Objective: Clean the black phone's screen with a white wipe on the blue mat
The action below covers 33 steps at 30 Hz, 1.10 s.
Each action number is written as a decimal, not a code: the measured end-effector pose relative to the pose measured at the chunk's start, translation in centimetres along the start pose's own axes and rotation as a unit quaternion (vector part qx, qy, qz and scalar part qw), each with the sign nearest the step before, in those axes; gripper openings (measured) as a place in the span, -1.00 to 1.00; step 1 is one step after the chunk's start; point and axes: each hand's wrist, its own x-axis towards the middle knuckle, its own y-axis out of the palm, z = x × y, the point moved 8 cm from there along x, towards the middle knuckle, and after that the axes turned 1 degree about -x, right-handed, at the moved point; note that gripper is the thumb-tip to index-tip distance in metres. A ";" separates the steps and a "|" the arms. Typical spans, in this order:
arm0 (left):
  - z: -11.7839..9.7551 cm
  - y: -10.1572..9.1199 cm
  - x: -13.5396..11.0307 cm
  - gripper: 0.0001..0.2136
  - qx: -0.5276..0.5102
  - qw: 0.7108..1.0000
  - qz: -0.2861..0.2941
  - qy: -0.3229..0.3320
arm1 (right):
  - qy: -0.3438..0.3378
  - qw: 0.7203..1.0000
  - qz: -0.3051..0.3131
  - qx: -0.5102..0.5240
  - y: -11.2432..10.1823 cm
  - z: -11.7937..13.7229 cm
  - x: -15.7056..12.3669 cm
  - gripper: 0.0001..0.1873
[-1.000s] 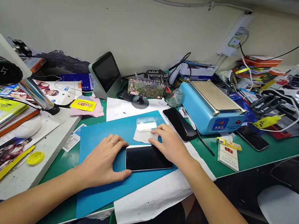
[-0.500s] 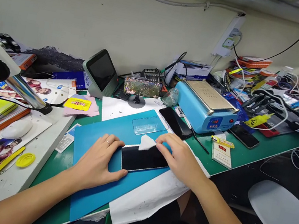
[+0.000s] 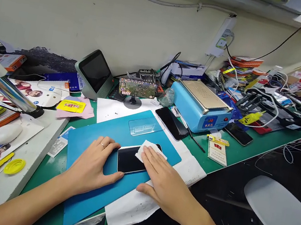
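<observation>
A smartphone (image 3: 128, 159) with a black screen and light edge lies face up on a blue mat (image 3: 83, 209). My left hand (image 3: 91, 166), a ring on one finger, braces its left end, thumb at the near corner and index finger at the far one. The fingers of my right hand (image 3: 166, 181) lie flat on a white wipe (image 3: 143, 151), pressing it onto the right part of the screen; the thumb stands apart. Part of the screen is hidden under wipe and hand. A clear glass screen protector (image 3: 144, 127) lies behind the smartphone on the mat.
Behind the mat, a phone (image 3: 137, 88) on a stand shows a game. To the right are another black phone (image 3: 171, 124), a blue heating machine (image 3: 197, 109), a cigarette box (image 3: 217, 152) and a dark phone (image 3: 238, 134). Magazines and a white mouse (image 3: 5, 134) lie left.
My right hand has gone from pinching the wipe's edge to lying flat over it, pressing it on the screen. The left hand stays at the smartphone's left end. The view has shifted slightly.
</observation>
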 end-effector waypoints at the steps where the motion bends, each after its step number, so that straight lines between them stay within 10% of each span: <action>1: 0.0 -0.1 0.0 -0.52 0.000 1.000 -0.001 -0.001 | 0.005 1.000 0.006 -0.006 0.1 0.0 -0.4 -0.13; 12: -0.1 -0.4 0.3 -0.52 0.008 1.000 -0.001 -0.009 | 0.074 0.996 0.027 -0.031 1.2 -2.5 -0.3 -0.08; 23: -0.1 -0.3 0.2 -0.62 -0.013 1.000 -0.018 0.000 | 0.009 0.995 0.030 0.090 2.5 4.6 3.8 0.04; 33: 0.3 -0.2 0.1 -0.47 -0.012 1.000 -0.008 -0.003 | -0.002 1.000 0.018 0.000 2.0 4.0 0.0 -0.08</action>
